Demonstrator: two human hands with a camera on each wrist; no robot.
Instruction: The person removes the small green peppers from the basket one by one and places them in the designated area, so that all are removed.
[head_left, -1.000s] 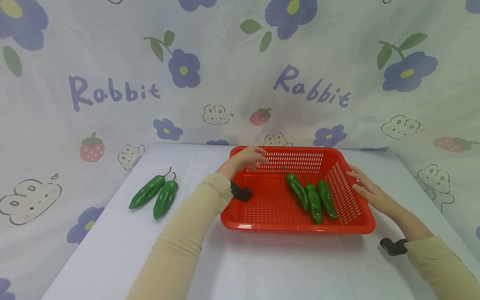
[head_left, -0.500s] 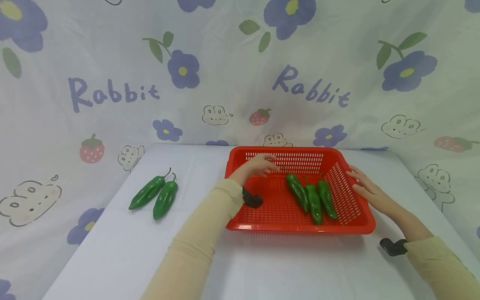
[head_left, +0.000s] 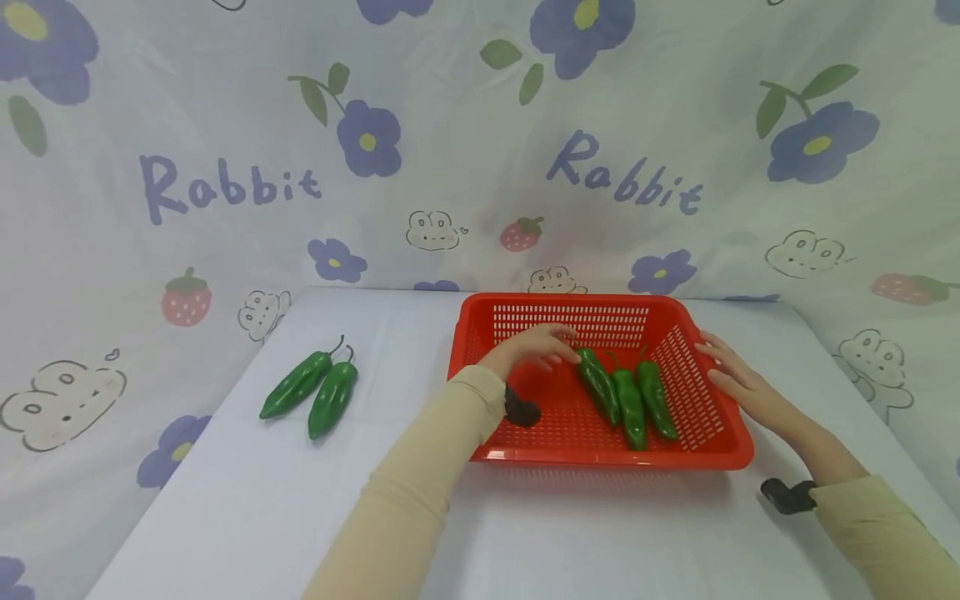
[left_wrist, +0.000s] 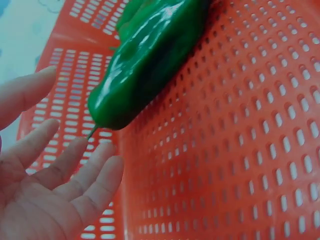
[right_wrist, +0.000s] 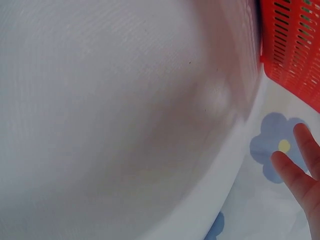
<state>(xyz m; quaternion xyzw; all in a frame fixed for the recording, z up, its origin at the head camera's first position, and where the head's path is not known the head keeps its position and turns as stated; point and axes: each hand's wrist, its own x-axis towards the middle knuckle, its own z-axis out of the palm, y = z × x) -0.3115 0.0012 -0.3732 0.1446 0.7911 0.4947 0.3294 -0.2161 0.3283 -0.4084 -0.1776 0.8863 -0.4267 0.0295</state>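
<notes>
A red plastic basket (head_left: 570,457) stands on the table, with three green chili peppers lying in its right half. Inside the basket my left hand (head_left: 534,346) hovers by the stem end of the leftmost pepper (head_left: 598,387). In the left wrist view its fingers (left_wrist: 95,192) are spread, close to the stem of the pepper (left_wrist: 150,60), with nothing in them; whether they touch the stem I cannot tell. My right hand (head_left: 742,383) lies with loosely extended fingers at the basket's right rim. Beside the leftmost pepper lie a middle pepper (head_left: 630,408) and a right pepper (head_left: 656,398).
Two more green chili peppers, one (head_left: 296,383) next to another (head_left: 333,400), lie on the white-covered table (head_left: 247,517) left of the basket. A patterned cloth (head_left: 450,108) hangs behind and along the sides.
My left hand has moved right and a little nearer, from the basket's left rim to the leftmost pepper's stem. My right hand has stayed at the right rim. The peppers lie as before.
</notes>
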